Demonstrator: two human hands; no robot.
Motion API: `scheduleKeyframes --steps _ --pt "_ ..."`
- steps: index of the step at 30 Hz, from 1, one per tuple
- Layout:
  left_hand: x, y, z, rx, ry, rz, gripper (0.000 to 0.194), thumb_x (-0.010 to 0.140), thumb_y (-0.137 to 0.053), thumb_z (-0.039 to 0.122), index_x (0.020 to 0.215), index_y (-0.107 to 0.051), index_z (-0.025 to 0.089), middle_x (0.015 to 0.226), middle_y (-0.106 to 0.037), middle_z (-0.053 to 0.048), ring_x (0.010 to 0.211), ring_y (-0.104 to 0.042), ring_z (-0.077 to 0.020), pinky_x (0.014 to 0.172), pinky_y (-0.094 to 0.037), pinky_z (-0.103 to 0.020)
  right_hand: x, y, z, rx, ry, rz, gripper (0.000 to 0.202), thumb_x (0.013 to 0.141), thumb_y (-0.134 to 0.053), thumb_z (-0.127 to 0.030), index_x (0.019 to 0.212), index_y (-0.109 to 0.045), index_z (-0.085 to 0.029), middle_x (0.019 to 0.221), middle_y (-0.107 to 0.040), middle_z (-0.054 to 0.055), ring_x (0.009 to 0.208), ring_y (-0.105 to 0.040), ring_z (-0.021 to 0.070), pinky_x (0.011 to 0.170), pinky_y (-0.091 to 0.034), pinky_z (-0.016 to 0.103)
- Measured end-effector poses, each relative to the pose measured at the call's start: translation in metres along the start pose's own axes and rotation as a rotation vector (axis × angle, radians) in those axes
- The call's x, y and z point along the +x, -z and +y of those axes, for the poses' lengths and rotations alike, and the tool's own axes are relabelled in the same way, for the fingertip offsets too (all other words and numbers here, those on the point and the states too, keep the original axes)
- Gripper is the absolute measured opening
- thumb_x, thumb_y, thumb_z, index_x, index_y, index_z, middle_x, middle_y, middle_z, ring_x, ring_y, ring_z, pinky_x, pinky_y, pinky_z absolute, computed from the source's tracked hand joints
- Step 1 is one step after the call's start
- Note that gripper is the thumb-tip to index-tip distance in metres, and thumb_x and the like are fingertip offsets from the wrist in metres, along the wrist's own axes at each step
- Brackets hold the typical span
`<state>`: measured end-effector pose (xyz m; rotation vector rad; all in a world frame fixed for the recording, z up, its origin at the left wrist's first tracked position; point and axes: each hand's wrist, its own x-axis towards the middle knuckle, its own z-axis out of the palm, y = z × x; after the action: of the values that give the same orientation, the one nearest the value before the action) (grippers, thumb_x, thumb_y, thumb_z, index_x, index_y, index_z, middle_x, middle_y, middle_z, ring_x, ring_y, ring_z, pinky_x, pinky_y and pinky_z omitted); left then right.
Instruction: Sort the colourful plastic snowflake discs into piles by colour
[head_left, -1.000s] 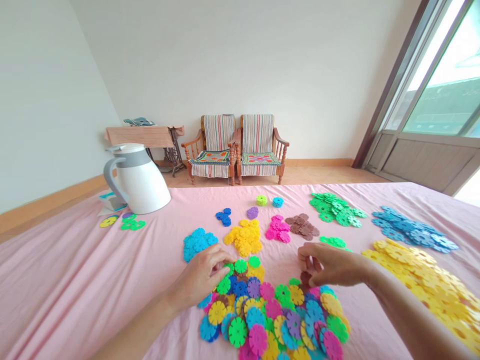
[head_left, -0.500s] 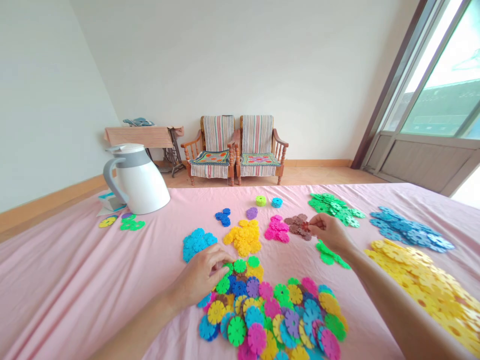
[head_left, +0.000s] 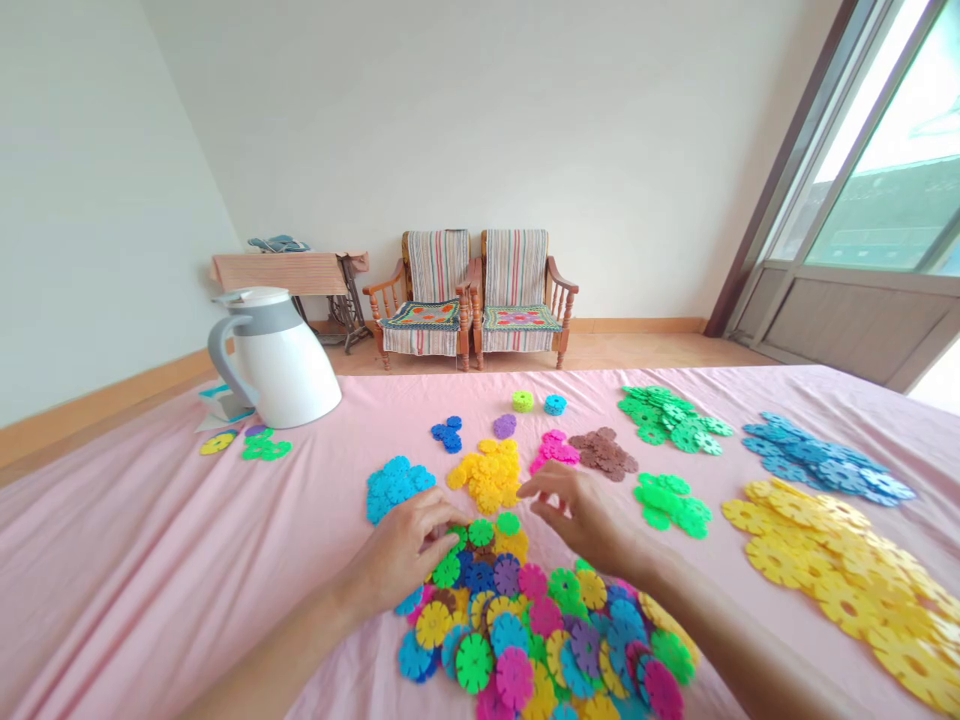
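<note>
Left hand (head_left: 409, 545) at the upper left edge of the mixed-colour disc pile (head_left: 546, 617), fingers curled; cannot tell whether it grips a disc. Right hand (head_left: 594, 518) hangs near the pile's far side, thumb and fingers parted, nothing visible between. Small yellow pile (head_left: 491, 475) just beside its fingertips; pink discs (head_left: 555, 448) and brown discs (head_left: 604, 453) lie beyond, on pink cloth (head_left: 112, 580).

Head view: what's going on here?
A person's left hand is at the far left corner of a mixed-color disc pile. The right hand is beside the small yellow pile, with nothing visible in its grasp. Other single-color piles lie on the pink cloth; a white jug stands at left.
</note>
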<state>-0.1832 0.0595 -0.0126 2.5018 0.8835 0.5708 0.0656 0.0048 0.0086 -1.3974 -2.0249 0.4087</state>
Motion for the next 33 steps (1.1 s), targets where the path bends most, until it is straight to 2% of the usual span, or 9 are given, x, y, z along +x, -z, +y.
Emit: scheduleKeyframes --steps 3,5,14,17,22,24,26,29,33 --pt "-0.001 0.000 0.001 0.007 -0.010 -0.001 0.023 0.084 -0.052 0.017 0.101 -0.067 0.025 0.086 -0.060 -0.002 0.077 -0.054 -0.0143 0.068 -0.043 -0.025 -0.003 -0.013 -0.014 -0.094 0.132 -0.127 0.030 0.083 -0.045 -0.007 0.100 -0.065 -0.022 0.098 -0.061 0.007 0.091 -0.056 0.0168 0.078 -0.044 0.028" --pt "-0.001 0.000 0.001 0.008 -0.004 -0.002 0.023 0.085 -0.051 0.019 0.102 -0.067 0.025 0.086 -0.060 -0.002 0.076 -0.054 -0.0141 0.067 -0.043 -0.024 -0.003 -0.017 -0.015 -0.174 0.136 -0.167 0.034 0.081 -0.044 -0.003 0.102 -0.064 -0.020 0.100 -0.059 0.008 0.092 -0.055 0.0170 0.079 -0.043 0.028" --pt "-0.001 0.002 0.005 0.020 0.016 -0.018 0.022 0.086 -0.052 0.020 0.100 -0.067 0.025 0.088 -0.060 -0.002 0.077 -0.055 -0.0143 0.070 -0.044 -0.025 -0.005 -0.018 -0.005 -0.123 0.036 -0.108 0.017 0.079 -0.049 -0.007 0.080 -0.063 -0.018 0.085 -0.059 0.004 0.084 -0.054 0.0161 0.072 -0.041 0.025" --pt "-0.001 0.003 0.004 0.011 -0.001 0.012 0.022 0.088 -0.048 0.020 0.099 -0.067 0.024 0.090 -0.061 -0.003 0.079 -0.056 -0.0146 0.072 -0.044 -0.025 -0.007 -0.002 0.005 -0.097 -0.027 -0.040 0.017 0.080 -0.050 -0.012 0.076 -0.065 -0.019 0.078 -0.061 0.003 0.077 -0.055 0.0160 0.067 -0.040 0.026" --pt "0.000 0.001 0.002 0.014 -0.016 0.041 0.021 0.086 -0.049 0.017 0.094 -0.067 0.023 0.088 -0.063 -0.002 0.080 -0.056 -0.0152 0.075 -0.045 -0.027 -0.017 0.047 0.046 -0.112 -0.219 0.097 0.010 0.074 -0.052 -0.018 0.074 -0.062 -0.019 0.069 -0.062 0.001 0.062 -0.053 0.0150 0.059 -0.039 0.026" --pt "0.001 0.001 0.001 0.020 -0.005 0.033 0.020 0.085 -0.050 0.015 0.093 -0.067 0.023 0.086 -0.063 -0.002 0.079 -0.056 -0.0148 0.074 -0.044 -0.027 -0.026 0.064 0.064 -0.154 -0.303 0.082 0.011 0.074 -0.049 -0.020 0.070 -0.059 -0.020 0.058 -0.057 -0.002 0.055 -0.051 0.0141 0.053 -0.036 0.024" --pt "0.001 0.000 0.001 0.022 0.009 0.025 0.020 0.084 -0.050 0.015 0.092 -0.067 0.023 0.086 -0.062 -0.001 0.077 -0.056 -0.0143 0.072 -0.044 -0.026 -0.035 0.076 0.080 -0.180 -0.349 -0.007 0.012 0.072 -0.048 -0.020 0.065 -0.057 -0.020 0.054 -0.057 -0.002 0.053 -0.051 0.0140 0.050 -0.035 0.024" --pt "0.001 0.000 0.000 0.015 0.020 0.015 0.020 0.084 -0.050 0.014 0.092 -0.067 0.022 0.087 -0.062 -0.002 0.074 -0.056 -0.0133 0.068 -0.044 -0.025 -0.044 0.084 0.095 -0.211 -0.388 -0.097 0.012 0.070 -0.050 -0.020 0.061 -0.058 -0.020 0.056 -0.061 0.000 0.054 -0.055 0.0150 0.049 -0.035 0.023" --pt "0.001 -0.001 -0.001 0.004 0.021 0.002 0.021 0.084 -0.050 0.012 0.093 -0.066 0.023 0.088 -0.061 -0.002 0.074 -0.055 -0.0128 0.067 -0.043 -0.024 -0.040 0.082 0.105 -0.331 -0.411 0.065 0.016 0.072 -0.047 -0.018 0.062 -0.060 -0.019 0.059 -0.062 0.002 0.060 -0.057 0.0170 0.057 -0.038 0.026"
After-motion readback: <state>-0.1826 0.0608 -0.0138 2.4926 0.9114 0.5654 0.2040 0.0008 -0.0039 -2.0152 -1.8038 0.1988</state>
